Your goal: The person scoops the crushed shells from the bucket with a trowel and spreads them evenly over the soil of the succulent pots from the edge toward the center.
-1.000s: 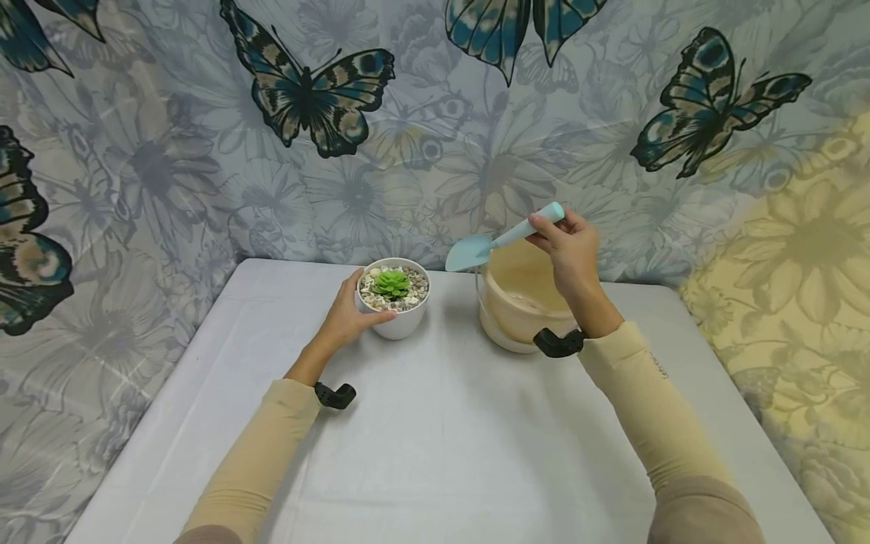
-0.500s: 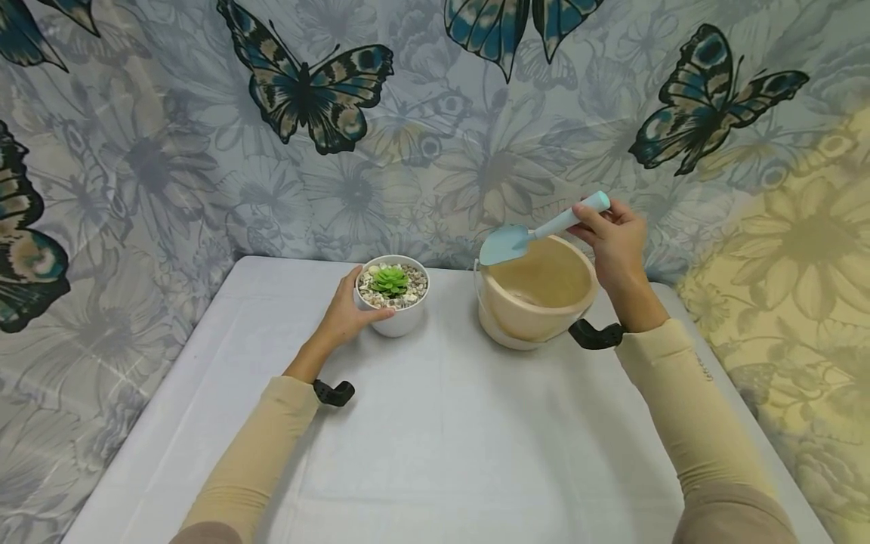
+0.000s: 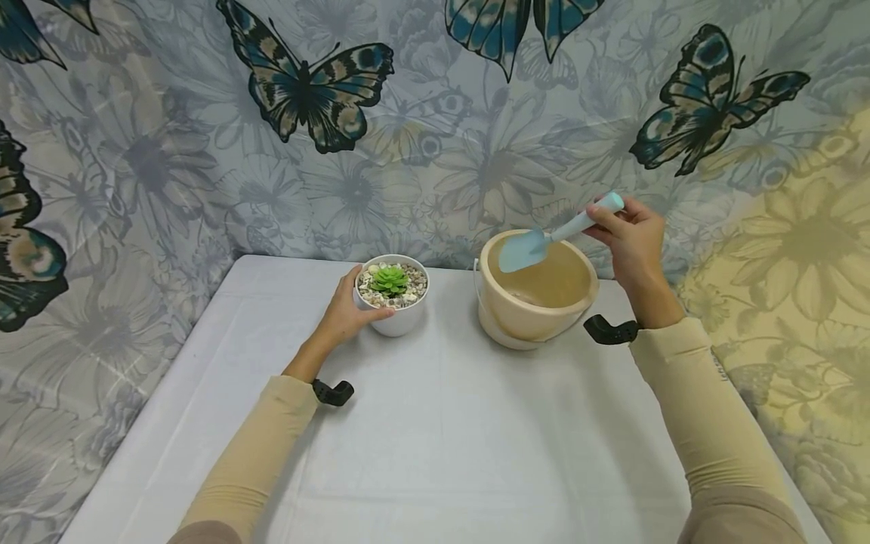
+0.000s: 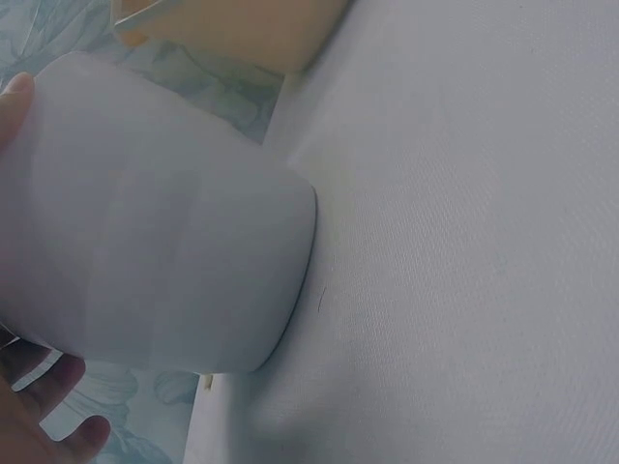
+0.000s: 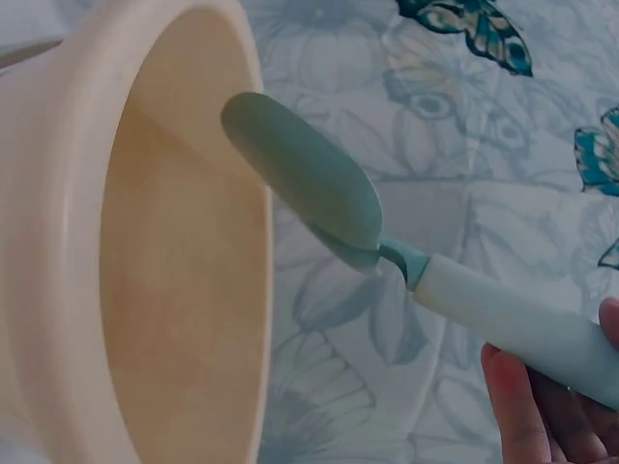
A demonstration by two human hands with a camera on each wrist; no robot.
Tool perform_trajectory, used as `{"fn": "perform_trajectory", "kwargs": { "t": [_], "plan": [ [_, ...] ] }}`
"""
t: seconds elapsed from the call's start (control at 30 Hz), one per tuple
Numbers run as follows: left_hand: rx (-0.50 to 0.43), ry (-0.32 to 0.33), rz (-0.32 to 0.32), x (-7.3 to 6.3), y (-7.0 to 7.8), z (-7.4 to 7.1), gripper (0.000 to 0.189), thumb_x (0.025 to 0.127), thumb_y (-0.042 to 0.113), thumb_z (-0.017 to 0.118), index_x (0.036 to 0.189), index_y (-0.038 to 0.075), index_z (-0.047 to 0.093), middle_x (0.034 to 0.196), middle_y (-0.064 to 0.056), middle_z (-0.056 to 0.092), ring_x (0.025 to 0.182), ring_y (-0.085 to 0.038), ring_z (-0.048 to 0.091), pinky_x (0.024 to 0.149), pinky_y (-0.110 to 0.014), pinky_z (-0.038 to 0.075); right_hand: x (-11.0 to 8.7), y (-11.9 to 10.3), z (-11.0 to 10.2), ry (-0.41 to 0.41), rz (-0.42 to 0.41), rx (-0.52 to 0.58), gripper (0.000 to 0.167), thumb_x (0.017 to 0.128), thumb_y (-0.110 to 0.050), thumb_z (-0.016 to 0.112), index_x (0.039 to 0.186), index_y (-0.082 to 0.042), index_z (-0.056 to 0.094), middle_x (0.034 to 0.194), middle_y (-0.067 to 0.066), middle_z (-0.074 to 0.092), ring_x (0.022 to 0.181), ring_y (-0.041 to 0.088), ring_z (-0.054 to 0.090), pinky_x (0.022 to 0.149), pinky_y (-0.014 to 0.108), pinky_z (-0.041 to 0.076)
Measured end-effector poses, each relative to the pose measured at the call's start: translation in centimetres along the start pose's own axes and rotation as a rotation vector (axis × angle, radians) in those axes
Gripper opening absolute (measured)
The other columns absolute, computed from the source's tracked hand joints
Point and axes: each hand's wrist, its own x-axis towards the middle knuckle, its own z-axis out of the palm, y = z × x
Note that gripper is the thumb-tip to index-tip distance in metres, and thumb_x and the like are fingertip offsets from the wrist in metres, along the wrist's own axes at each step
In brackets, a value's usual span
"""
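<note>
A small green succulent (image 3: 390,280) sits among pebbles in a white pot (image 3: 398,323) on the table. My left hand (image 3: 343,311) grips the pot's left side, thumb across the front near the rim. In the left wrist view the pot's smooth wall (image 4: 164,222) stands between thumb and fingers. My right hand (image 3: 633,236) holds a light blue garden trowel (image 3: 525,251) by its handle, blade pointing left. The blade hangs over the mouth of a cream bucket (image 3: 519,321), at its back left. In the right wrist view the trowel handle (image 5: 513,314) lies between thumb and fingers.
A white cloth covers the table (image 3: 435,438). Close behind its far edge hangs a fabric backdrop (image 3: 360,196) printed with flowers and butterflies. The bucket's thin wire handle hangs down along its side. Each wrist wears a black camera mount (image 3: 334,393).
My right hand has moved right with the trowel, bringing the blade from the bucket's left edge to over its opening. My left hand stays on the pot.
</note>
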Motion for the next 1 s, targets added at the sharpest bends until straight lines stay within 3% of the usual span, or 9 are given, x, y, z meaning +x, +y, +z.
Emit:
{"fn": "perform_trajectory", "kwargs": {
  "t": [0.37, 0.67, 1.0],
  "plan": [
    [-0.027, -0.007, -0.002, -0.1, -0.3, 0.2, 0.117, 0.072, 0.052, 0.082, 0.158, 0.016, 0.010, 0.159, -0.017, 0.019, 0.148, -0.037, 0.022, 0.117, -0.060, 0.024, 0.4, 2.2, -1.3, -0.044, 0.054, -0.141, 0.009, 0.084, 0.003, 0.071, 0.089, -0.004, 0.074, 0.078, 0.001, 0.073, 0.072, 0.013, 0.072, 0.069, 0.024, 0.060],
    [-0.017, -0.008, -0.023, -0.6, -0.5, -0.2, 0.119, 0.072, 0.053, 0.082, 0.158, 0.018, 0.008, 0.159, -0.017, 0.018, 0.148, -0.037, 0.021, 0.116, -0.060, 0.025, 0.1, 4.1, -1.3, -0.084, 0.098, -0.219, 0.014, 0.085, 0.004, 0.071, 0.086, -0.010, 0.073, 0.076, -0.003, 0.074, 0.073, 0.009, 0.073, 0.069, 0.021, 0.059],
    [-0.035, -0.005, -0.007, 0.0, -0.2, 0.1, 0.118, 0.072, 0.052, 0.082, 0.158, 0.017, 0.009, 0.160, -0.017, 0.018, 0.148, -0.037, 0.021, 0.116, -0.060, 0.025, 0.8, 4.8, -1.0, -0.107, 0.151, -0.288, 0.018, 0.085, 0.005, 0.070, 0.084, -0.013, 0.073, 0.078, -0.005, 0.072, 0.073, 0.006, 0.071, 0.068, 0.019, 0.059]
  ]
}}
